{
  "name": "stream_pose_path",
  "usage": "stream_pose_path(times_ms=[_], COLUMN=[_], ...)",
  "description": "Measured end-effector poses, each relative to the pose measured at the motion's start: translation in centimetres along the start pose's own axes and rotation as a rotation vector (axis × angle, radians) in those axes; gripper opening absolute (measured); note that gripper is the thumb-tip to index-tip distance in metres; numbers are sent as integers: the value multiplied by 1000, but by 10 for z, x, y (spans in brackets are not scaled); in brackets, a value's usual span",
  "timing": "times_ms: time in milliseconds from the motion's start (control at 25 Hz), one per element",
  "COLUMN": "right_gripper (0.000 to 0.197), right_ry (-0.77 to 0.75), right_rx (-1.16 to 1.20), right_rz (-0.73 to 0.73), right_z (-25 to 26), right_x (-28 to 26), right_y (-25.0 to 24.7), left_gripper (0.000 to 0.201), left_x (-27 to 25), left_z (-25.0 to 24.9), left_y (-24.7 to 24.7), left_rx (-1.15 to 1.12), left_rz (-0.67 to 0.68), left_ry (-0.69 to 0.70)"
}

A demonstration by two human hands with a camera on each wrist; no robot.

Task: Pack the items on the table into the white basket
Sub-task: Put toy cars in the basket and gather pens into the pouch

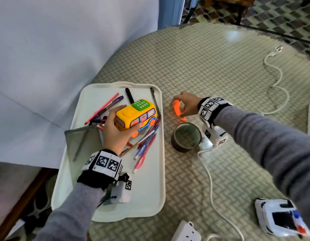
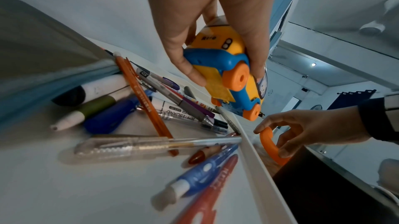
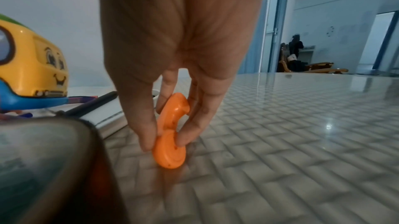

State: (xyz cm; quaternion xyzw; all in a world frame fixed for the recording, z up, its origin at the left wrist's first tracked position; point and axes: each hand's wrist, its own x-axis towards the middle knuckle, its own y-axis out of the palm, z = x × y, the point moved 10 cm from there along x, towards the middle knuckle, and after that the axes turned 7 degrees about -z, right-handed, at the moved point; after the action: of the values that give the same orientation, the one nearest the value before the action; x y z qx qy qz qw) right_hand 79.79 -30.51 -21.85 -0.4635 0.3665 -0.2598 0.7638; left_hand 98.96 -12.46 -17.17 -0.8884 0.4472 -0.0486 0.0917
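Note:
The white basket [image 1: 147, 197] is a shallow tray at the table's left edge. Several pens [image 1: 145, 145] lie in its far half. My left hand [image 1: 116, 126] grips a yellow toy bus [image 1: 138, 117] with a green keypad, holding it by its front end over the pens. In the left wrist view the bus [image 2: 228, 60] is tilted, underside showing, between thumb and fingers [image 2: 194, 14]. Just right of the basket, my right hand [image 1: 185, 103] pinches an orange toy handset [image 1: 177, 110]. The handset [image 3: 170, 151] stands on edge, its lower end touching the table.
A dark roll of tape [image 1: 178, 147] stands just this side of the right hand. A white toy police car [image 1: 281, 218] sits at the near right. A white power strip [image 1: 186, 232] and its cable [image 1: 210, 180] lie on the table. A grey pouch [image 1: 76, 134] overlaps the basket's left rim.

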Motion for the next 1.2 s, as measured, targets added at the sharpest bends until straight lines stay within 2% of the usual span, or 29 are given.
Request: stream_pose_path(times_ms=[160, 240, 320, 400, 480, 680, 760, 840, 960, 1080, 1120, 1200], right_gripper=[58, 55, 40, 28, 26, 22, 19, 18, 16, 16, 17, 19], right_ry=[23, 8, 34, 94, 138, 64, 30, 7, 40, 50, 40, -2], right_rx=[168, 223, 318, 524, 708, 1108, 1134, 1054, 1015, 1122, 1143, 1209], right_rz=[-69, -177, -336, -481, -567, -762, -774, -790, -830, -849, -883, -870], right_z=[-5, -5, -8, -13, -11, 17, 27, 34, 33, 29, 23, 25], right_x=[-22, -35, -54, -81, -110, -197, -225, -254, -293, -315, -340, -346], right_y=[-11, -32, -60, -84, -98, -125, -124, -122, -117, -113, -117, -120], left_gripper=[62, 63, 63, 62, 62, 72, 76, 80, 78, 72, 71, 68], left_x=[-8, -12, -17, -27, -38, -83, -101, -121, -149, -168, -189, -197], left_z=[-10, -19, -31, -49, -66, -112, -129, -149, -172, -188, -204, -213], left_y=[9, 11, 13, 19, 28, 51, 57, 58, 62, 66, 73, 77], left_rx=[-24, -30, -26, -29, -40, -28, -19, -6, 12, 62, 76, 106], left_rz=[11, 15, 24, 54, 104, 196, 200, 179, 191, 202, 209, 209], left_ry=[18, 45, 76, 119, 151, 254, 290, 328, 403, 492, 548, 598])
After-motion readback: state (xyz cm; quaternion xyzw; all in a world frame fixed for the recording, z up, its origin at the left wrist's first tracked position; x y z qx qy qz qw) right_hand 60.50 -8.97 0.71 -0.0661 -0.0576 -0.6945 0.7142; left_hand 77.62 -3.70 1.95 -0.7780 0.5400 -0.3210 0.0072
